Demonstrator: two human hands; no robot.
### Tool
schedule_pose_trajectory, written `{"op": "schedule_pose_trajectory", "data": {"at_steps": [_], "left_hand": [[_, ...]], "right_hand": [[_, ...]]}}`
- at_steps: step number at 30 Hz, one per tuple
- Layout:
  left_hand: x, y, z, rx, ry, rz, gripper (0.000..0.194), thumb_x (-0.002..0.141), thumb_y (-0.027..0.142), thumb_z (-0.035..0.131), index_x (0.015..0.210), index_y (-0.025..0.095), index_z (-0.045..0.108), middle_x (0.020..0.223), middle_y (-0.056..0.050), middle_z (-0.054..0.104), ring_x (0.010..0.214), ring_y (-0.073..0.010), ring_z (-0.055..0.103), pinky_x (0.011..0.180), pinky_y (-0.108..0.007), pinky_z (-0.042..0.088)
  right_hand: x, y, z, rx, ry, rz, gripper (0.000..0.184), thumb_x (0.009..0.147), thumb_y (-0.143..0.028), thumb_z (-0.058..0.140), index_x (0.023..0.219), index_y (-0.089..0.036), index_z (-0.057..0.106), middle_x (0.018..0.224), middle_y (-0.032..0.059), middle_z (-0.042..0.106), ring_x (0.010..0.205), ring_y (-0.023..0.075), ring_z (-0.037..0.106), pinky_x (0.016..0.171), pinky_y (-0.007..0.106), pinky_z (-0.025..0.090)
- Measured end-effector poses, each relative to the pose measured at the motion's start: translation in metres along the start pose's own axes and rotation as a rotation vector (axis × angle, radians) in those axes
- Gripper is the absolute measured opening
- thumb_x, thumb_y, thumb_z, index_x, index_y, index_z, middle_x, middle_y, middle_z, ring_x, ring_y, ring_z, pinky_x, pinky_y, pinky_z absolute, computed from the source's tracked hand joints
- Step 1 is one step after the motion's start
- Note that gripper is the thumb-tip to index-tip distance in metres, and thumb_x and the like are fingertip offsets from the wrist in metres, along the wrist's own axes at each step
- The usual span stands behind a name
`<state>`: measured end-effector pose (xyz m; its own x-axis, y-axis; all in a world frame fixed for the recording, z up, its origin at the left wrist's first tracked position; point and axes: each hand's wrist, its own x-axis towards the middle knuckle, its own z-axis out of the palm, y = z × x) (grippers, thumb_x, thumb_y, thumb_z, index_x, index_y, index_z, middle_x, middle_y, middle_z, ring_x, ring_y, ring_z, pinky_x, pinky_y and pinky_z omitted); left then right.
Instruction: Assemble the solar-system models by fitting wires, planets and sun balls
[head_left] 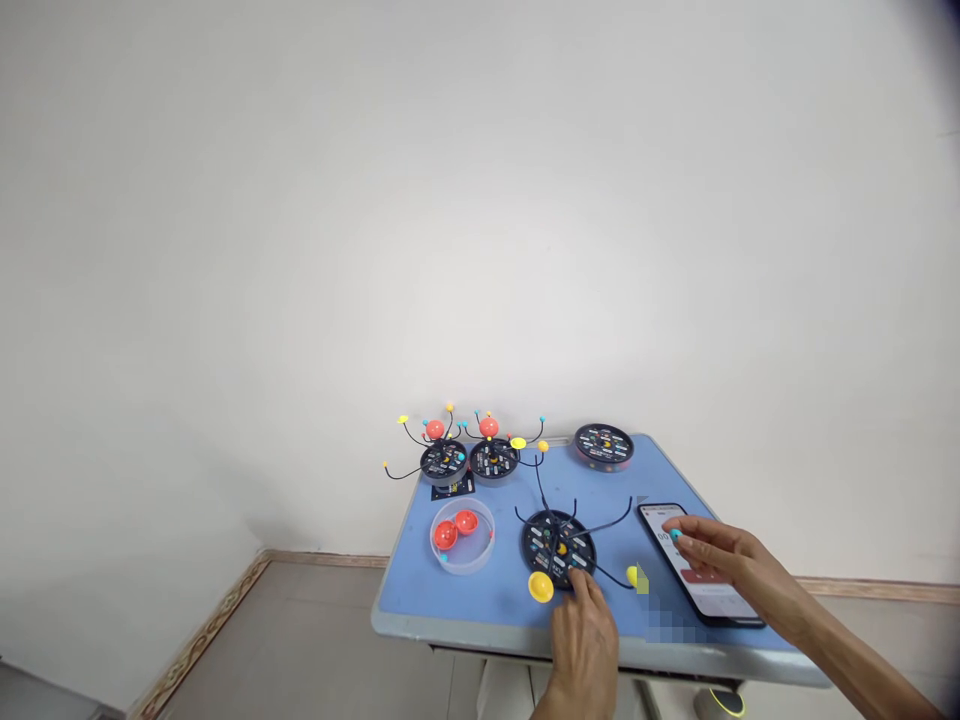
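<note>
A black round base (559, 546) with thin black wire arms lies on the blue table (487, 600). A yellow half-ball (541, 587) sits at its front edge and a small yellow ball (634, 575) ends one arm. My left hand (585, 635) reaches to the base's near rim, with fingertips touching it. My right hand (724, 560) hovers over a phone (697, 565) and pinches a small teal bead (676, 536) between its fingertips.
Two assembled models (469, 455) with red balls and coloured beads stand at the table's back left. A third black base (604, 446) lies at the back right. A clear round dish (463, 536) holds two red half-balls. A white wall rises behind.
</note>
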<state>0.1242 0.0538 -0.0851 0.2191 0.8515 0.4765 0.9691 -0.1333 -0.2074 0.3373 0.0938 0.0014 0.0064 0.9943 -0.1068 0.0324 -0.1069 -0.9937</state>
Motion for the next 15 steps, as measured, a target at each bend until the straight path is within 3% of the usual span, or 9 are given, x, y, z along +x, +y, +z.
{"op": "schedule_pose_trajectory", "data": {"at_steps": [6,15], "left_hand": [[-0.003,-0.018,0.0,-0.034,0.01,0.054,0.035,0.078,0.001,0.064,0.108,0.016,0.073,0.094,-0.009,0.07,0.069,-0.0167,0.064,0.055,-0.025,0.049],[-0.008,-0.044,-0.001,-0.188,-0.046,0.1,0.024,0.079,0.0,0.064,0.094,0.015,0.073,0.096,-0.009,0.07,0.081,-0.0222,0.066,0.063,-0.03,0.054]], "right_hand": [[-0.002,0.003,-0.001,-0.048,0.012,-0.026,0.047,0.064,-0.06,0.079,0.091,-0.021,0.077,0.065,0.0004,0.057,0.067,0.0191,0.055,0.076,0.038,0.057],[-0.009,-0.005,-0.001,-0.03,0.02,-0.037,0.045,0.065,-0.058,0.081,0.091,-0.022,0.077,0.065,-0.0007,0.055,0.067,0.018,0.053,0.077,0.039,0.058]]}}
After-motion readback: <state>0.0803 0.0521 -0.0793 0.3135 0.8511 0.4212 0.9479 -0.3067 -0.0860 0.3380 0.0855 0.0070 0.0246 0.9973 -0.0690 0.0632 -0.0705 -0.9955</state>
